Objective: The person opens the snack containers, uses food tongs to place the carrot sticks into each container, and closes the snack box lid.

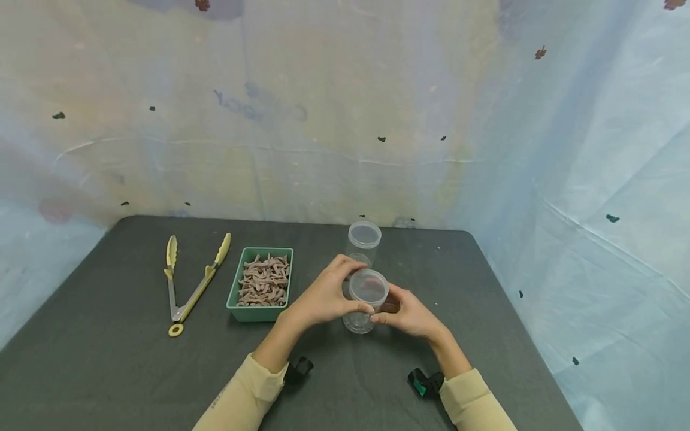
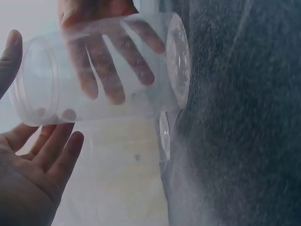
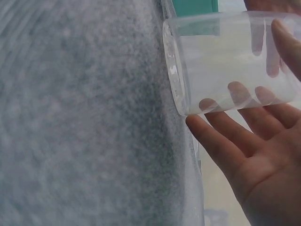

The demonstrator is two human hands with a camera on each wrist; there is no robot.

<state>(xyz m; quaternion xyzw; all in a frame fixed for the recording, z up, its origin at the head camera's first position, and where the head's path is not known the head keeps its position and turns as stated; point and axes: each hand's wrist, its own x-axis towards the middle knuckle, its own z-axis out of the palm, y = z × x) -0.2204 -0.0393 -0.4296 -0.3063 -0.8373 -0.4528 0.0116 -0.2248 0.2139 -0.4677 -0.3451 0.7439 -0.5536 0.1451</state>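
A clear plastic jar (image 1: 358, 324) with a translucent lid (image 1: 369, 287) stands upright on the table between both hands. My left hand (image 1: 330, 291) holds its top from the left, thumb in front and fingers behind. From the right, my right hand (image 1: 411, 313) holds the jar's side, its thumb at the front near the left thumb. In the right wrist view, that hand's fingers lie along the wall of the jar (image 3: 211, 61), which looks empty. A second lidded clear jar (image 1: 364, 235) stands just behind, partly hidden by the left hand.
Left of the jars sits a green tub (image 1: 256, 314) full of greyish-brown, worm-like pieces (image 1: 264, 281). Farther left lie spread tongs (image 1: 198, 294) with yellow tips and handle ring. Plastic sheeting (image 1: 323, 120) hangs behind and beside the dark-covered table (image 1: 108, 359).
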